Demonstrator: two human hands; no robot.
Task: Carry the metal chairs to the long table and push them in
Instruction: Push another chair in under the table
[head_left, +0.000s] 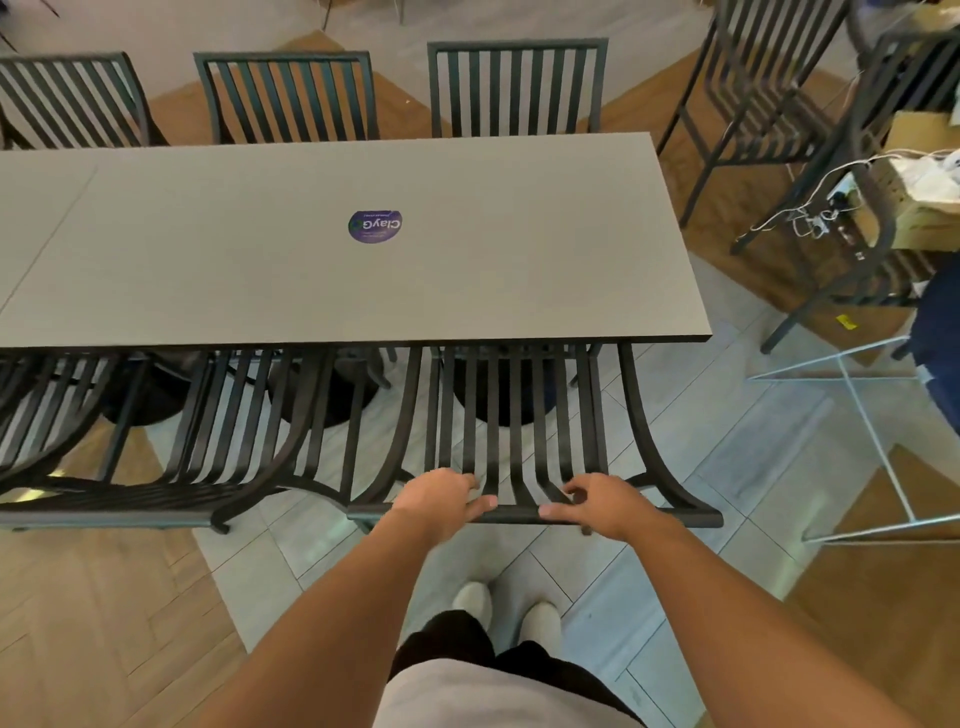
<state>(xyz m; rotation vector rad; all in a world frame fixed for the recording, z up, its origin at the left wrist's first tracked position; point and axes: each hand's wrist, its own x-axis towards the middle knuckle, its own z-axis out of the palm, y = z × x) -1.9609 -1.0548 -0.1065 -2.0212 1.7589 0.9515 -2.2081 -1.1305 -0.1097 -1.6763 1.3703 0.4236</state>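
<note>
Metal chair (519, 415) sits pushed in at the bench (363, 291), its seat under the top just ahead of the fingers. Both the left hand (439, 501) and right hand (602, 504) curl over its top rail. Neighbouring chairs (228, 415) left of the fingers look tucked in; spare chairs (753, 88) far right likely remain.

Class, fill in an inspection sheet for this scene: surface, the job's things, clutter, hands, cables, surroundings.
Surface: long grey table, round purple sticker on top.
Job's things: dark slatted metal chair, seat under the table's near edge; neighbouring near-side chair; three far-side chairs.
Clutter: nothing seen on the table.
Hands: left hand and right hand grip the chair's top rail.
Cables: white cables, right.
Surroundings: cardboard boxes, spare chairs, white wire frame.
</note>
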